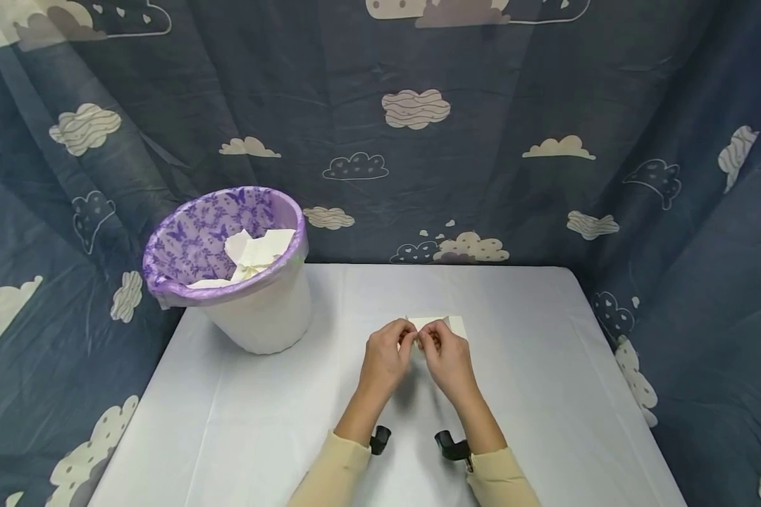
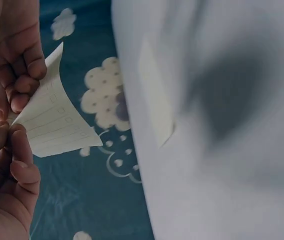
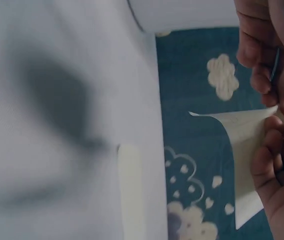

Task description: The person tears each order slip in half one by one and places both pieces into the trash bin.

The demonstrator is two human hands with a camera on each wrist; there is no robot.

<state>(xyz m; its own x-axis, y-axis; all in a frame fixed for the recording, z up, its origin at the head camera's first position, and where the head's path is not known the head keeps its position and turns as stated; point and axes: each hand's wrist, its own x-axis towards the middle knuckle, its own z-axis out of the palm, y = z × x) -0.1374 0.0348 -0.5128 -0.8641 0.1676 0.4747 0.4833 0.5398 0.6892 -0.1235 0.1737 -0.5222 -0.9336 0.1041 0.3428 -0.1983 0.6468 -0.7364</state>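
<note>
Both hands meet at the middle of the table with fingertips close together. My left hand (image 1: pixel 383 358) and my right hand (image 1: pixel 447 359) pinch a cream sheet of paper (image 2: pixel 57 120) at neighbouring spots along one edge. Printed lines and small boxes run over the side seen in the left wrist view. Its free part fans out and curls away from the fingers, and in the right wrist view the sheet (image 3: pixel 244 155) bends with one corner rolled. Another cream paper piece (image 2: pixel 156 95) lies flat on the white table beneath; fingers cover the pinched edge.
A white bin (image 1: pixel 260 324) with a purple butterfly-patterned liner (image 1: pixel 190 239) stands at the table's back left, holding several cream paper pieces (image 1: pixel 263 250). Dark curtains (image 1: pixel 330 84) with cloud prints hang behind and beside the white-covered table (image 1: pixel 260 422).
</note>
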